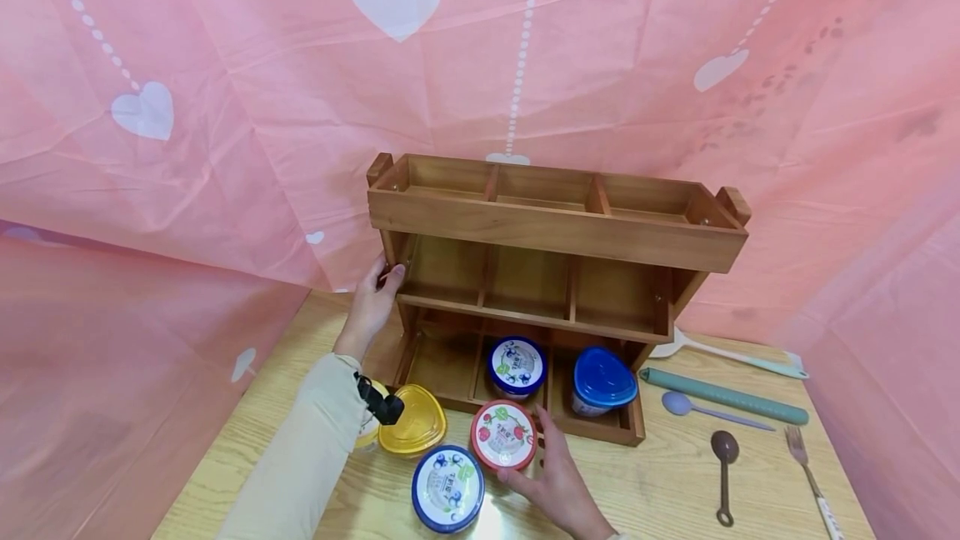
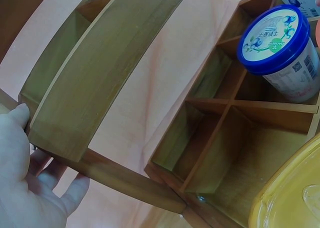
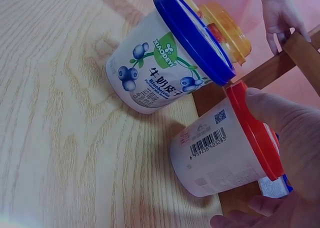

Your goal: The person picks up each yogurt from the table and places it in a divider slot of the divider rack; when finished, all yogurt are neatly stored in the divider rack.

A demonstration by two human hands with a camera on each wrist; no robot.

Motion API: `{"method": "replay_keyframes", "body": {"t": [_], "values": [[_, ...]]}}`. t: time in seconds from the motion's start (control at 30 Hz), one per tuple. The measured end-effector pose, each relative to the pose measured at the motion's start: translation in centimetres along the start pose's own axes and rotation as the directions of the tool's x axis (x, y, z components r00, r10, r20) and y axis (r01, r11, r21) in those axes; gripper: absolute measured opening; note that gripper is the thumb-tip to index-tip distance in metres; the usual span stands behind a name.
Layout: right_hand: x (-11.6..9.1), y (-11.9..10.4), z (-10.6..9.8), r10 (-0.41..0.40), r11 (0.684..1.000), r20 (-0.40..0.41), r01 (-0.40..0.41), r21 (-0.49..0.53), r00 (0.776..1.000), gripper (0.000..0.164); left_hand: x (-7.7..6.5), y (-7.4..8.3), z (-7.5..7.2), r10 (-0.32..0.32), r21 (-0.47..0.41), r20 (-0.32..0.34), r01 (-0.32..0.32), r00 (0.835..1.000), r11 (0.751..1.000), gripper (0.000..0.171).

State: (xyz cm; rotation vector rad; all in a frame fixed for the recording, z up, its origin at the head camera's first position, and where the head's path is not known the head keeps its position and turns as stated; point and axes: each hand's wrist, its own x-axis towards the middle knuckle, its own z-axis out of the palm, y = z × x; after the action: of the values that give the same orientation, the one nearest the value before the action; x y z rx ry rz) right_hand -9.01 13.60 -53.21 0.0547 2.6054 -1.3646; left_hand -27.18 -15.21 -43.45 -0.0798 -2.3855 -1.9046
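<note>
My left hand (image 1: 372,304) grips the left side of a brown wooden shelf rack (image 1: 555,227); in the left wrist view its thumb and fingers wrap the side piece below the top tier. My right hand (image 1: 558,482) holds a red-lidded yogurt tub (image 1: 504,435) by its right side, the thumb at the lid's rim. That tub stands upright on the table before the rack. Beside it is a blue-lidded blueberry tub (image 1: 447,490). Another round blue-lidded tub (image 1: 517,365) sits in the bottom tier's middle compartment, and a blue-lidded rounded-triangular tub (image 1: 603,380) in the right one.
Two yellow-lidded tubs, one with a rounded-triangular lid (image 1: 414,419), stand by my left forearm. Right of the rack lie a white spatula (image 1: 738,352), green rolling pin (image 1: 723,394), purple spoon (image 1: 678,403), brown spoon (image 1: 724,447) and fork (image 1: 810,473). Pink curtains (image 1: 262,107) surround the table.
</note>
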Motion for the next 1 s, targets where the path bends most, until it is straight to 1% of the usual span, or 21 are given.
{"method": "replay_keyframes", "body": {"t": [0.17,0.4,0.6,0.8,1.0], "values": [[0.2,0.1,0.4,-0.01,1.0,0.001,0.01,0.017,1.0,0.116,0.0,0.0,0.0,0.003,0.009,-0.001,-0.003,1.0,1.0,0.054],[0.6,0.2,1.0,0.03,0.997,0.029,-0.032,0.071,0.999,0.116,0.0,0.0,0.0,0.003,0.012,-0.006,-0.003,1.0,1.0,0.053],[0.7,0.4,1.0,0.008,0.996,0.03,-0.011,0.091,1.0,0.111,0.0,0.0,0.0,0.011,0.008,-0.007,-0.011,1.0,1.0,0.053],[0.7,0.4,1.0,0.005,0.996,0.027,-0.007,0.089,1.0,0.109,0.0,0.0,0.0,0.019,0.008,-0.01,-0.019,1.0,1.0,0.052],[0.7,0.4,1.1,0.027,0.997,0.018,-0.028,0.069,0.999,0.108,0.0,-0.2,0.0,0.004,0.024,-0.005,-0.003,1.0,1.0,0.054]]}}
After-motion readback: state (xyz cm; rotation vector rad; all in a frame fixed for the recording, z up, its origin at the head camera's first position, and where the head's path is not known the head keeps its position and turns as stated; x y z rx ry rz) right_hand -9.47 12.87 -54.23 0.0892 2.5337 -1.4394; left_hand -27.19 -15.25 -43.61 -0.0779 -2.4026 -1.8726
